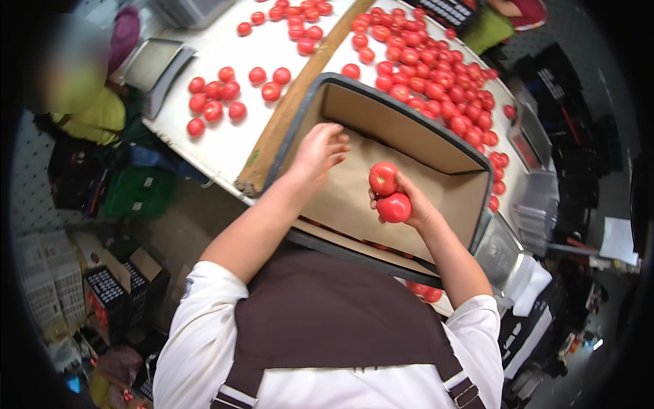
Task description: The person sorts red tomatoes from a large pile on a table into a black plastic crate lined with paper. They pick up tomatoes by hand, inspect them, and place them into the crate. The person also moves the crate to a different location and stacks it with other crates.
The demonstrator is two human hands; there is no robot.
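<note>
In my right hand [417, 203] are two red tomatoes, one with its stem scar up [383, 178] and a smooth one [394, 208] nearer me. The fingers wrap round them from the right, over a dark grey crate [410, 121]. Brown cardboard [344, 215] lines the crate's inside. My left hand [321, 151] hovers over the crate's left part with its fingers loosely bent and apart, holding nothing. Past the crate's far side, a large heap of tomatoes [436, 88] covers the white table.
A wooden rail [283, 123] runs along the crate's left. Beyond it lie loose tomatoes [213, 110] and a scale [158, 68] on the white tabletop [177, 112]. Another person [95, 116] stands at the far left. Clear plastic containers [535, 211] stand at the right.
</note>
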